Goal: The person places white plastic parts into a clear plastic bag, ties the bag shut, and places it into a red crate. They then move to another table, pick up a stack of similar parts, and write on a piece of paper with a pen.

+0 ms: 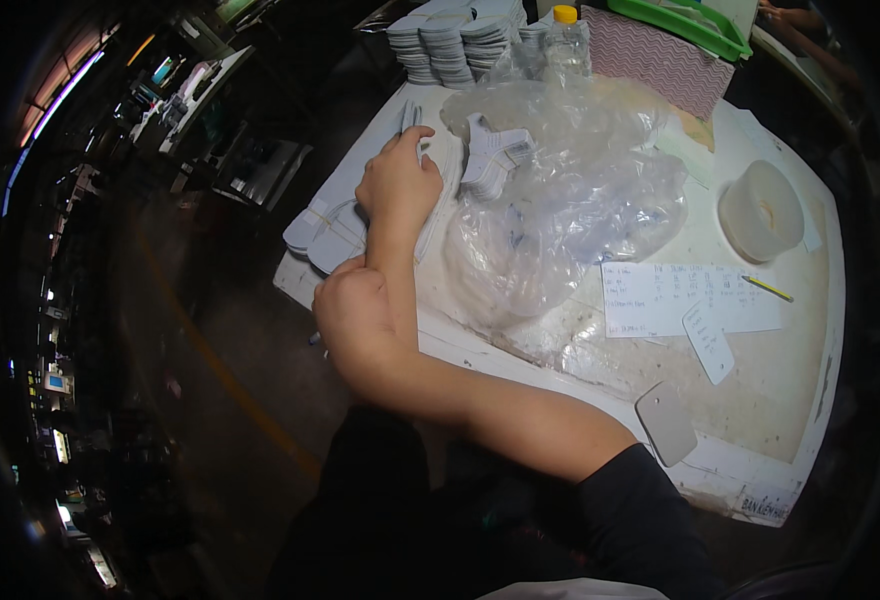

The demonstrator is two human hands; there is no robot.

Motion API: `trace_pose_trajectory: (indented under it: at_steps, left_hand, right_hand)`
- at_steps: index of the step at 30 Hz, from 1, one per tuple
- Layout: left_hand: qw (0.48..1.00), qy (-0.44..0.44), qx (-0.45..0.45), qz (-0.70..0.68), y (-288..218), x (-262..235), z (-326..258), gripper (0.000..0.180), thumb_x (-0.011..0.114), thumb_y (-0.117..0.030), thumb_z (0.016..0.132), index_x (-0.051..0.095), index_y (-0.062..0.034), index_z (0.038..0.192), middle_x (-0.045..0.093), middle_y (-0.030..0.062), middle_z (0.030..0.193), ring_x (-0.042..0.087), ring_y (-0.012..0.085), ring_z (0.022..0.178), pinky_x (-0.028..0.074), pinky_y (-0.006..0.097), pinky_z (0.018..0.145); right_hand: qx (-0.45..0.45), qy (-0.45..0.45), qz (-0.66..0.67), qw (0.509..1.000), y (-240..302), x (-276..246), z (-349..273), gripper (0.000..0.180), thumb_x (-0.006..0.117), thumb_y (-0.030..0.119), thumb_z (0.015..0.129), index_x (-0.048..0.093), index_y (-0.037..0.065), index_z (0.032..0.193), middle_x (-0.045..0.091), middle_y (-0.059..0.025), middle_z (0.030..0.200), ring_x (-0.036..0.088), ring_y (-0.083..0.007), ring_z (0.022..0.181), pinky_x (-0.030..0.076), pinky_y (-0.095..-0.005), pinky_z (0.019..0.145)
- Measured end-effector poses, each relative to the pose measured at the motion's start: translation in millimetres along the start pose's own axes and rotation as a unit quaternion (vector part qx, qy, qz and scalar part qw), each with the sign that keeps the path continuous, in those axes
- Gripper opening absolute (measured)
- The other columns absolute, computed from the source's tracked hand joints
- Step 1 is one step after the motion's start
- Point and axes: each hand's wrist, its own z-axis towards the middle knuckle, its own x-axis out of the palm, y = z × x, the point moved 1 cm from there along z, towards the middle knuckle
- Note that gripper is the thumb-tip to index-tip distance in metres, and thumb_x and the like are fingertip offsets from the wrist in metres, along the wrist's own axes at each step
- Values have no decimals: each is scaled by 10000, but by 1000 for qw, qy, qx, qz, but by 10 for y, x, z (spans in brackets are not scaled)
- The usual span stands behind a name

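My left hand (pixel 400 185) reaches over the table's left side, fingers curled against a stack of flat white cut pieces (pixel 411 115) whose thin edges stick up beyond it. My right hand (pixel 353 312) is closed beside my left forearm, above the table's near left edge. Its fingers are mostly turned away, so what it holds is hidden. More flat white rounded pieces (pixel 335 235), bundled with a band, lie under and left of my left wrist. To the right stands another banded bundle of white shaped pieces (pixel 497 155), against crumpled clear plastic bags (pixel 570 225).
Tall stacks of grey-white pieces (pixel 450 45), a yellow-capped bottle (pixel 566 45) and a patterned box (pixel 660 60) with a green tray (pixel 700 25) stand at the back. Rightward are a plastic tub (pixel 760 212), written paper (pixel 650 310), a pencil (pixel 768 289) and a loose grey piece (pixel 666 425).
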Motion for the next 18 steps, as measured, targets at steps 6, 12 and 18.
trace_pose_trajectory:
  at_steps: [6, 12, 18]
  left_hand:
    - [998, -5, -54, -11, 127, 124, 128, 400, 677, -262, 933, 634, -312, 1328, 758, 145, 1126, 721, 363, 1053, 563, 505, 899]
    - [999, -4, -32, -26, 131, 19, 71, 412, 693, -256, 897, 605, -254, 1299, 764, 155, 1075, 725, 386, 1040, 547, 502, 896]
    - [999, 14, -33, -18, 12, -98, 26, 329, 672, -241, 897, 619, -248, 1222, 757, 117, 1110, 711, 387, 1047, 542, 508, 873]
  right_hand:
    - [-34, -280, 327, 902, -992, -170, 202, 431, 673, 96, 789, 687, -30, 1200, 715, -223, 1037, 724, -328, 760, 592, -426, 668]
    - [147, -111, 763, 620, -2244, -174, 346, 493, 511, 34, 904, 556, -58, 1386, 681, -142, 1141, 547, -136, 637, 560, -359, 682]
    - [108, -145, 877, 444, -2847, -99, 200, 406, 524, 53, 962, 551, -39, 1357, 646, -95, 1047, 449, -85, 581, 479, -295, 594]
